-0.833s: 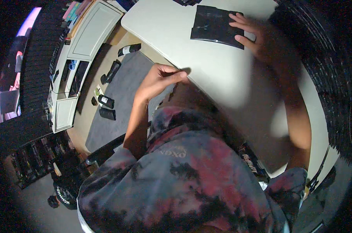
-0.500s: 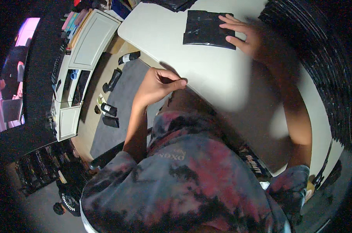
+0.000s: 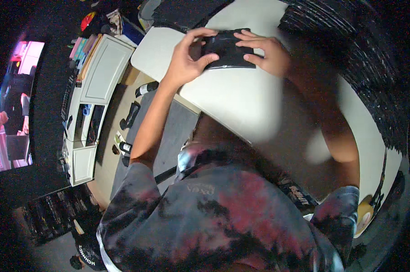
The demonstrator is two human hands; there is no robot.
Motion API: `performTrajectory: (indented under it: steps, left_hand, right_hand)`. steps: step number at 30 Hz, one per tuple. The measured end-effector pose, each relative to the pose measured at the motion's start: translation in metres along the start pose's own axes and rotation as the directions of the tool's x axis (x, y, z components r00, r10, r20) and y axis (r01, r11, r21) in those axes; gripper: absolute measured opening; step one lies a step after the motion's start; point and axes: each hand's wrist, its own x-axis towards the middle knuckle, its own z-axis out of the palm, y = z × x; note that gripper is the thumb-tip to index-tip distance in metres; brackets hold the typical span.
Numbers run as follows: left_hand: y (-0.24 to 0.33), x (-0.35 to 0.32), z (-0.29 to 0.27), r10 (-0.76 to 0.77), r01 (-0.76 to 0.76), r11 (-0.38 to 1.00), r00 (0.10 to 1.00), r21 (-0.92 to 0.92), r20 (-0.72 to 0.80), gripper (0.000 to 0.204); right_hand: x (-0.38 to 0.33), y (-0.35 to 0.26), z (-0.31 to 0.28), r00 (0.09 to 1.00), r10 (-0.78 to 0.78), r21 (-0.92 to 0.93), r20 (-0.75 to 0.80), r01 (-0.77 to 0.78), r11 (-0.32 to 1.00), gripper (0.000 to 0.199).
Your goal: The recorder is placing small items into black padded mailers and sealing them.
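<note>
A flat black glossy packet [image 3: 226,53] lies on the white table [image 3: 241,102] near its far edge. My left hand [image 3: 187,56] grips the packet's left end, thumb and fingers curled over it. On the packet's right end rests my right hand [image 3: 266,52], fingers spread over its top edge. Both forearms reach up from my tie-dye shirt at the bottom of the view.
Dark woven mats [image 3: 368,59] cover the table's right side and far edge. A white cabinet [image 3: 94,97] stands on the left by a grey rug [image 3: 166,136] with small bottles and dark items [image 3: 132,115] on the floor. A lit screen [image 3: 17,104] glows far left.
My left hand has risen from the table's near edge to the packet and taken hold of its left end. The view has tilted, so the packet sits nearer the middle.
</note>
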Motion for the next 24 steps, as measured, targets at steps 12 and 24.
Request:
performTrajectory:
  steps: [12, 24]
  left_hand:
    - [-0.009, 0.002, 0.008, -0.078, 0.071, 0.993, 0.994, 0.09, 0.07, 0.064]
    - [-0.007, 0.002, 0.008, -0.099, 0.094, 0.992, 0.993, 0.079, 0.063, 0.065]
  right_hand:
    - [0.001, -0.009, -0.003, 0.996, 0.072, 0.03, -0.059, -0.07, 0.997, 0.053]
    - [0.024, -0.026, 0.001, 0.927, 0.311, 0.284, -0.211, -0.246, 0.927, 0.034]
